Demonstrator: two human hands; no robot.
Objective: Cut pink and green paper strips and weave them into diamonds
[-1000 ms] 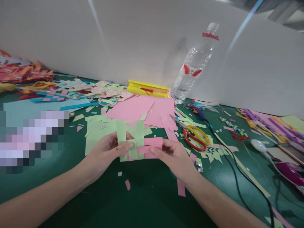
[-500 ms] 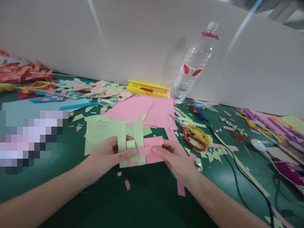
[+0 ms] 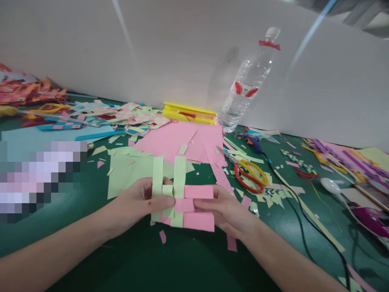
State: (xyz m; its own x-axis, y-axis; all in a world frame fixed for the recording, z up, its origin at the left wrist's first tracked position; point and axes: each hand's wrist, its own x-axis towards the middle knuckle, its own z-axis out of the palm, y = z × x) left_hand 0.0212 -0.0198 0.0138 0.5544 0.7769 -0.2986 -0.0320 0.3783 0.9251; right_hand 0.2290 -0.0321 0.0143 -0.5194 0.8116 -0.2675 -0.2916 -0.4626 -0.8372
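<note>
Pink and pale green paper strips, woven over and under each other (image 3: 178, 172), are held up between my hands above the green table. My left hand (image 3: 146, 198) pinches the green side, its thumb pressed on the crossing near a short green strip. On the other side, my right hand (image 3: 227, 207) is closed on the pink ends, with its thumb on the middle pink strip (image 3: 184, 205). The upper pink end (image 3: 199, 192) and the lower pink end (image 3: 199, 222) stand apart from it, pointing right. Fingers behind the weave are hidden.
Behind lie green paper (image 3: 121, 170) and pink paper (image 3: 179, 140). To the right are scissors (image 3: 251, 174), a blue glue gun (image 3: 255, 144) with a black cord, and a tilted clear bottle (image 3: 246, 89). Paper scraps (image 3: 275, 198) litter the table. A yellow folded piece (image 3: 190, 115) rests by the wall.
The pink strips, bunched together earlier, are now spread apart at their right ends. The weave has tipped to face me more and sits slightly lower. Both hands keep their hold.
</note>
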